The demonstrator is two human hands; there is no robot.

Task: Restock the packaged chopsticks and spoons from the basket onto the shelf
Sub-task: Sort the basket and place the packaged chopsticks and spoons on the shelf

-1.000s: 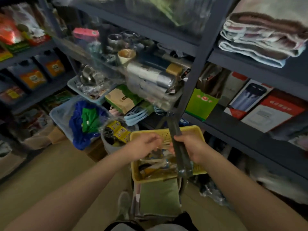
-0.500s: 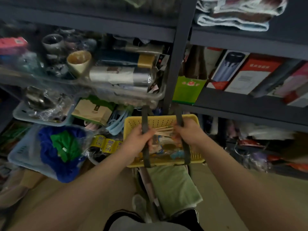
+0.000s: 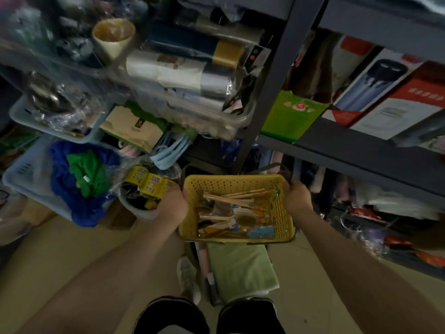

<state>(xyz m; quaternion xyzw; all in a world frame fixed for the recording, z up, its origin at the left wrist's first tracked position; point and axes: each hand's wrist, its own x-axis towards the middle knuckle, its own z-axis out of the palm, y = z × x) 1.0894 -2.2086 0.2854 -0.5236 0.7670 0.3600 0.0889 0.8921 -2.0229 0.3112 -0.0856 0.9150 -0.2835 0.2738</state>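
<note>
Left hand (image 3: 173,205), right hand (image 3: 296,196) grip yellow basket (image 3: 284,219) sides — chopsticks (image 3: 234,197) lie crosswise, tips rightward.

Yellow perforated plastic basket (image 3: 234,186): one, below the dark metal shelf upright (image 3: 269,90).
Hands: two, left hand (image 3: 172,208) and right hand (image 3: 297,197), one at each basket side.
Pale blue plastic trays: two, left of the upright, upper (image 3: 21,115) and lower (image 3: 19,174).
Packaged wooden chopsticks (image 3: 231,196): several, count unclear.
</note>
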